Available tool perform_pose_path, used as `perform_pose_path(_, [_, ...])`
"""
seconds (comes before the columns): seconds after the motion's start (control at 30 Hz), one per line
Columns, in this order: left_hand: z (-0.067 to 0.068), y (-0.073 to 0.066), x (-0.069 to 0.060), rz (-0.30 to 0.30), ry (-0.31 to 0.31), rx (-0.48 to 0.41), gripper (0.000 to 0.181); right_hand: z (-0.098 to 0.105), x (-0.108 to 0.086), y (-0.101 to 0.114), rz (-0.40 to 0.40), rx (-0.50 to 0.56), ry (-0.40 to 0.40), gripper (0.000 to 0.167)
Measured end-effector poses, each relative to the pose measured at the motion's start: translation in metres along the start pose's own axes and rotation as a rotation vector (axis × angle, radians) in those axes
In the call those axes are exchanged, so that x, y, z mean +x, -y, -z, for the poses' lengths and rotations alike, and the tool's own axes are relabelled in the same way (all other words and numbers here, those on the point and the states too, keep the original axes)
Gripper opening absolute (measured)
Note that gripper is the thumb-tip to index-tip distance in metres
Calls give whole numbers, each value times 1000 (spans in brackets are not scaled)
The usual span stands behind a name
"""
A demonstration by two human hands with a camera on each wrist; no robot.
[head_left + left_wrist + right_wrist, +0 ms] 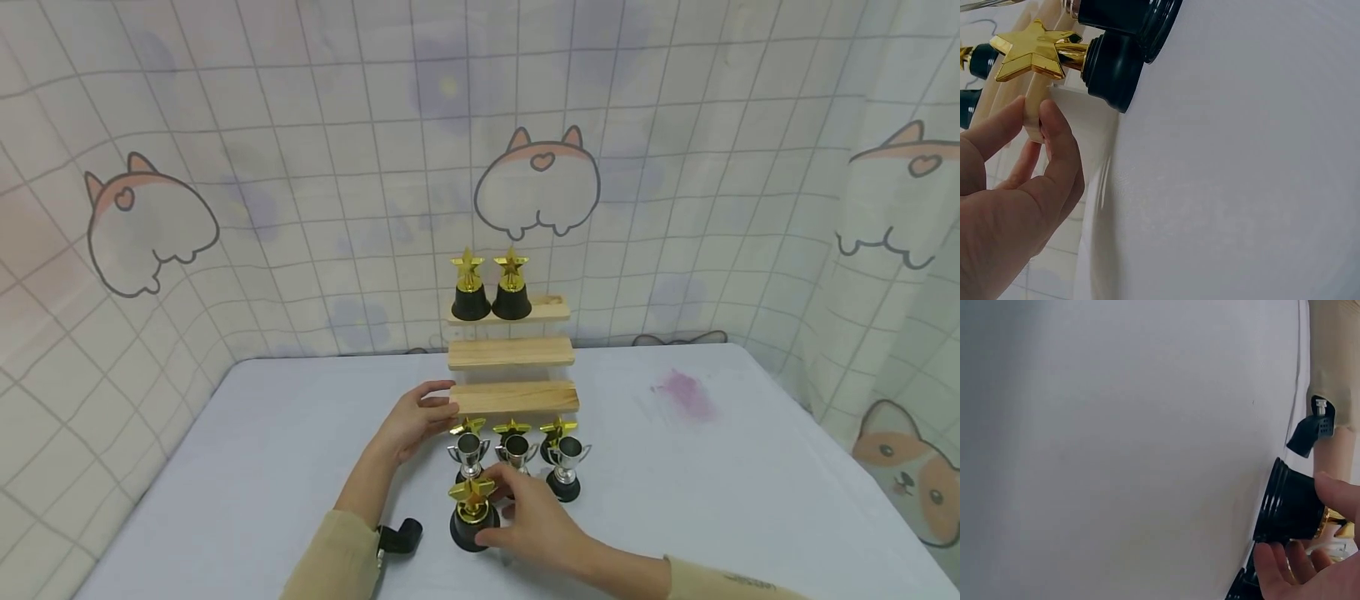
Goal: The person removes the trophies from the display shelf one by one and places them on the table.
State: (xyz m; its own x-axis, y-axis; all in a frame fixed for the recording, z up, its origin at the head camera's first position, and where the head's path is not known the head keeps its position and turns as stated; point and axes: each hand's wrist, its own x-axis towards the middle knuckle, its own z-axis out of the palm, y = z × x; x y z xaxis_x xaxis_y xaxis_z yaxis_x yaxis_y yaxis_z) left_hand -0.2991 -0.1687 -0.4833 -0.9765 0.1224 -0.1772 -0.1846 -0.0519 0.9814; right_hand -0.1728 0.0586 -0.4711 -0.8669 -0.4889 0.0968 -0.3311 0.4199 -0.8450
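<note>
A three-step wooden shelf (512, 353) stands at the table's back. My left hand (416, 421) pinches the left end of its lowest board (1033, 112) between thumb and fingers. In the foreground, my right hand (536, 517) holds a gold star trophy (474, 521), thumb and fingers around its black base (1291, 503). Just behind it is a row of three silver cup trophies (570, 457), the middle one partly hidden by the right hand. Three more gold star trophies (512, 428) line up between those cups and the shelf, partly covered.
Two gold star trophies (512, 287) stand side by side on the top board, toward its left. White cloth covers the table (675, 483), with a pink stain (686, 393) at right. A gridded curtain (337, 208) hangs behind. A black wrist device (401, 537) sits at the left sleeve.
</note>
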Motion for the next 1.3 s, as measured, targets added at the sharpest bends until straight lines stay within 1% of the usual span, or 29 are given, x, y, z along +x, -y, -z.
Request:
perform_pose_path(0.13, [1, 1, 1, -1, 0, -5, 51, 8, -6, -1, 29, -25, -29, 56])
perform_pose_path(0.33, [1, 0, 0, -5, 6, -16, 52, 21, -19, -2, 55, 11, -87, 46])
perform_pose_path(0.47, [2, -1, -1, 2, 11, -16, 52, 28, -28, -2, 76, 14, -112, 42])
perform_pose_path(0.6, [2, -2, -2, 3, 13, -16, 52, 38, -31, 4, 98, 28, -145, 34])
perform_pose_path(0.77, [2, -3, 0, 1, 8, -19, 52, 55, -25, 14, 131, 35, -222, 25])
perform_pose_path(1.0, [2, -3, 2, 2, 15, -10, 53, 77, -11, 25, 116, 4, -326, 22])
perform_pose_path(1.13, [2, -1, 3, 7, 17, -10, 53, 89, -1, 27, 148, -12, -353, 23])
perform_pose_path(1.3, [2, 0, 1, 4, 10, -12, 53, 101, 12, 31, 184, -17, -354, 23])
